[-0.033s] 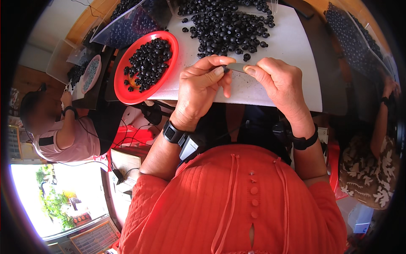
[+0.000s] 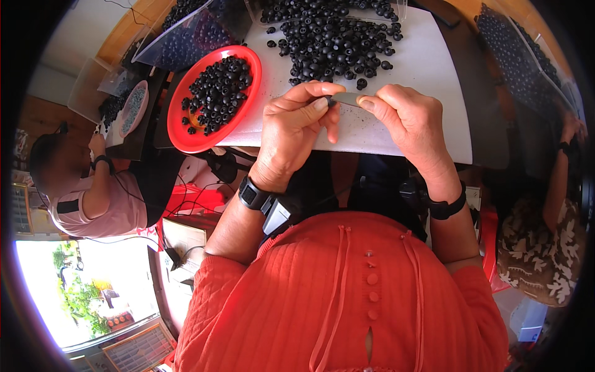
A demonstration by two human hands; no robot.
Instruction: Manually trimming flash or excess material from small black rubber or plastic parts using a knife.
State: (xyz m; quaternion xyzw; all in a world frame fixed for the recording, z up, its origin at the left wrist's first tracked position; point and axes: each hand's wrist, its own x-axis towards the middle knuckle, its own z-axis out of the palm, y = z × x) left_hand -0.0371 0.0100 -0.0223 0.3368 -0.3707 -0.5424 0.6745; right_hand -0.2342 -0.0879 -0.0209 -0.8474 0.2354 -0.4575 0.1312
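Note:
Between the thumb and forefinger of my left hand [image 2: 294, 124] is pinched a small black rounded part [image 2: 331, 100], mostly covered by the fingers. My right hand [image 2: 406, 118] is closed around a small blade [image 2: 346, 98], whose greyish flat end meets the black part; its handle is hidden in my fist. Just beyond my hands a heap of black, bead-like parts with holes [image 2: 334, 46] spreads over the white board [image 2: 434, 93]. To the left, a red plastic dish [image 2: 254, 65] holds many more of the same parts, its near edge overhanging the board.
Clear plastic bins of black parts stand at the far left [image 2: 186, 46] and far right [image 2: 520, 49], with another clear container [image 2: 403, 13] at the back. A co-worker [image 2: 93, 192] sits on the left beside a pink dish [image 2: 133, 108]; another person's arm [image 2: 555, 180] shows on the right.

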